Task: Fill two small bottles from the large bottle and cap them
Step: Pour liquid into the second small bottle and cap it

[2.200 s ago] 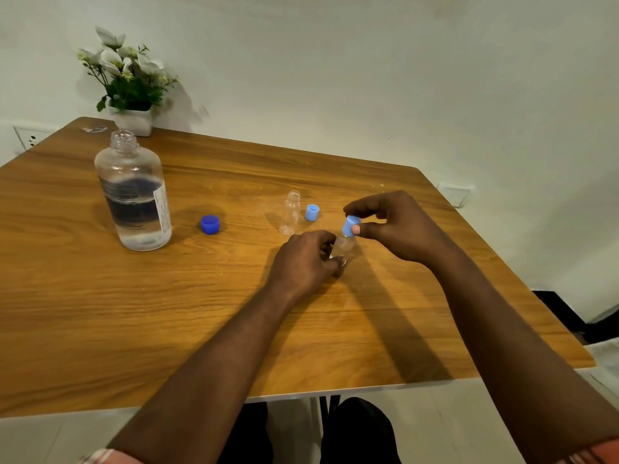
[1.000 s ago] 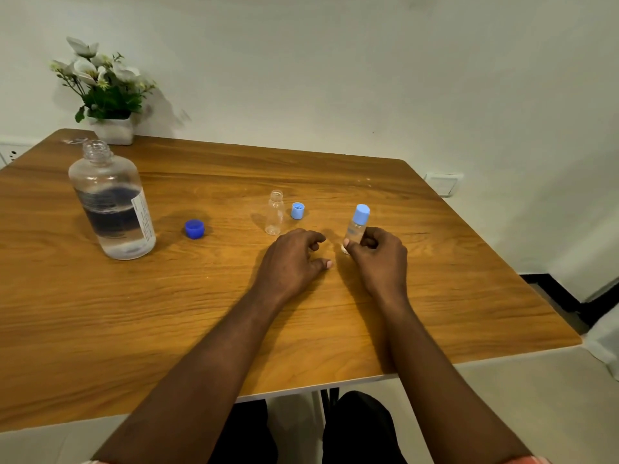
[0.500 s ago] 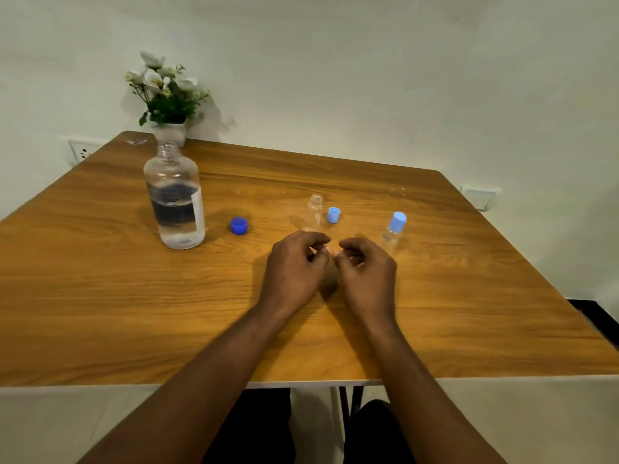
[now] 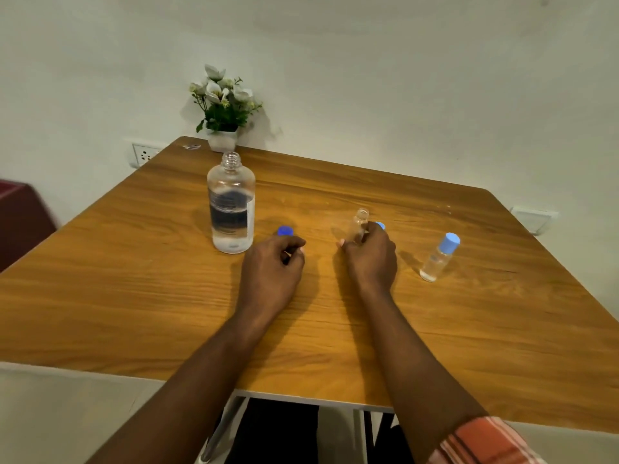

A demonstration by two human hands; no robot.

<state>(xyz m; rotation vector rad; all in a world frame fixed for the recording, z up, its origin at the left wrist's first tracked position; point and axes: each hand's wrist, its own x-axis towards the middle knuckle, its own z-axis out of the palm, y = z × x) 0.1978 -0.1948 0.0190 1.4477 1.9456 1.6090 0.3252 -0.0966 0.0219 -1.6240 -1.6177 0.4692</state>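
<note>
The large clear bottle [image 4: 231, 209] stands uncapped on the wooden table [image 4: 134, 279], partly filled with clear liquid. Its dark blue cap [image 4: 285, 231] lies just right of it, half hidden behind my left hand [image 4: 273, 267], whose fingers are curled with nothing visible in them. My right hand [image 4: 370, 257] wraps its fingers around the lower part of an empty, uncapped small bottle [image 4: 359, 224]. A light blue cap [image 4: 381, 225] peeks out behind that hand. At the right stands a second small bottle [image 4: 438, 257], holding liquid and closed with a light blue cap.
A white pot of flowers [image 4: 223, 110] sits at the table's far corner against the wall. A wall socket [image 4: 144, 155] is at the left. A dark red object [image 4: 20, 219] stands beside the table's left edge.
My right hand let go of the capped small bottle, moved left and closed around the empty small bottle. My left hand shifted left toward the dark blue cap. The camera view has swung.
</note>
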